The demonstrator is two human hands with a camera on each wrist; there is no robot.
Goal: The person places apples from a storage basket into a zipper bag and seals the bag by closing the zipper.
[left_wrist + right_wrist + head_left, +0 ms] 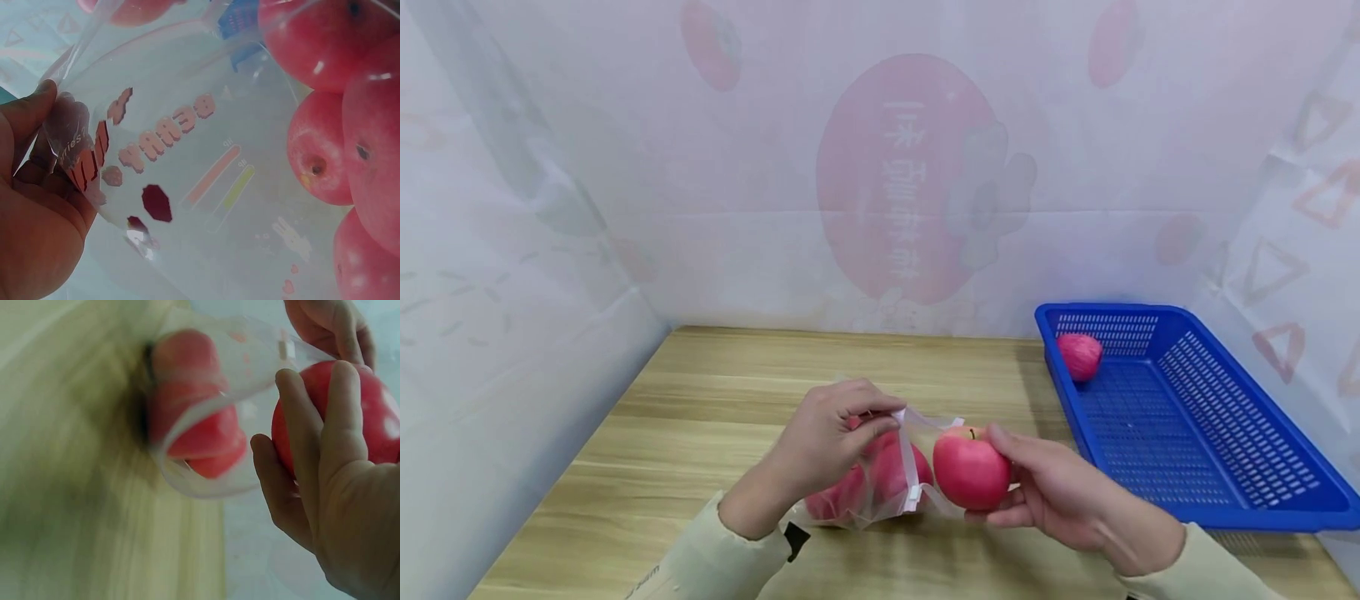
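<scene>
A clear zip bag (pixel 187 169) with printed letters lies on the table with several red apples (pixel 319 150) inside. My left hand (pixel 823 433) pinches the rim of the bag between thumb and fingers, and the bag's mouth gapes toward the right. In my right hand (pixel 1060 492) is another red apple (pixel 972 469), gripped from its right side, stem upward, right at the mouth. The right wrist view shows fingers (pixel 344 412) spread around this apple, with the bag's open rim beside it.
A blue plastic basket (pixel 1195 517) with slotted walls stands on the right of the wood-grain table (pixel 700 417). One red apple (pixel 1080 357) sits in its far left corner. A pale printed sheet (pixel 737 250) hangs behind and on both sides.
</scene>
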